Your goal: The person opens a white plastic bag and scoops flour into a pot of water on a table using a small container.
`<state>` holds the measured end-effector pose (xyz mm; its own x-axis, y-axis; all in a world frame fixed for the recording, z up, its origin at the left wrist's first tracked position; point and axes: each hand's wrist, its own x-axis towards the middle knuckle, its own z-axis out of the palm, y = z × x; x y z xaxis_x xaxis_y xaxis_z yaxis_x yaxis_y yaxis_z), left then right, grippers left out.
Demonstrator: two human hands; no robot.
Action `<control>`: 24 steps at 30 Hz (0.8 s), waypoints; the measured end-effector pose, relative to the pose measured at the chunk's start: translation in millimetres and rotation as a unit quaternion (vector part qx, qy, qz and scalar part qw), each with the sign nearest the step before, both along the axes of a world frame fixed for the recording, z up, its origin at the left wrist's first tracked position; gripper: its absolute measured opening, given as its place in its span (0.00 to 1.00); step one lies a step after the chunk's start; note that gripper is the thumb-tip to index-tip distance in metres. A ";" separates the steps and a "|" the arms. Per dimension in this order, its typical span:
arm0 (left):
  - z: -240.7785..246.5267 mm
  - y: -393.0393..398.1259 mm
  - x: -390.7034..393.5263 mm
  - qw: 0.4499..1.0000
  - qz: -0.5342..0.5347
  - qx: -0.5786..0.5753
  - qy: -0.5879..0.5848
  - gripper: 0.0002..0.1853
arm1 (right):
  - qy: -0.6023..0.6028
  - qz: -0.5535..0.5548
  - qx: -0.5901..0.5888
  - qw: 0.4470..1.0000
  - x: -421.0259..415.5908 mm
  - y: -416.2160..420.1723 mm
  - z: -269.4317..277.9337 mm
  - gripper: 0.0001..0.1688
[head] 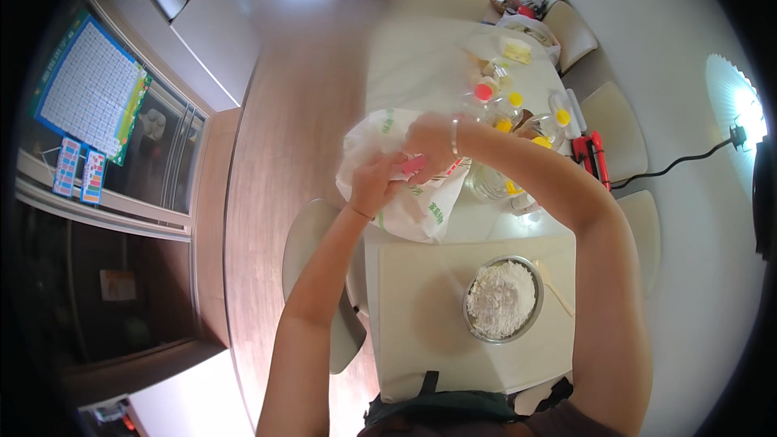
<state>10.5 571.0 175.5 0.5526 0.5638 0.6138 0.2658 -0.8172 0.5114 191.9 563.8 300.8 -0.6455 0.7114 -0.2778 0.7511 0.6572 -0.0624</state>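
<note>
My left hand (pixel 377 183) and my right hand (pixel 430 144) meet over a white plastic bag (pixel 419 212) with green and red print. A small pink item (pixel 413 164), perhaps a clip, lies between the fingers of both hands; which hand grips it more is hard to tell. The right hand is partly blurred. Nearer to me, a round metal bowl (pixel 502 299) heaped with white powder, which looks like flour, rests on a pale board or mat (pixel 425 315). A light-coloured spoon (pixel 555 289) lies just right of the bowl.
Several clear bottles with yellow and red caps (pixel 495 179) crowd the table right of the bag. A red and black device (pixel 592 159) sits at the right edge, near a black cable (pixel 674 165). Pale chairs (pixel 613 127) flank the table; plastic bags (pixel 528 27) are at its far end.
</note>
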 end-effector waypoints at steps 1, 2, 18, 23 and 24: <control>-0.3 -2.7 2.7 0.999 0.019 -0.037 -0.028 0.20 | 0.031 0.009 0.030 0.999 4.7 -3.4 -7.5 0.23; -0.4 -5.5 5.6 0.995 0.037 -0.075 -0.055 0.21 | 0.062 0.019 0.060 0.996 12.1 -6.7 -19.6 0.22; 20.5 -3.3 3.3 0.998 -0.008 0.054 0.024 0.16 | -0.005 -0.105 0.063 0.992 -10.9 -37.2 -13.0 0.29; 22.2 -1.3 4.3 0.998 -0.008 0.045 0.031 0.14 | 0.008 -0.108 0.122 0.987 -11.2 -38.0 -18.9 0.26; 22.9 -0.7 4.2 0.999 -0.010 0.041 0.032 0.14 | 0.016 -0.112 0.132 0.985 -12.4 -38.8 -17.9 0.24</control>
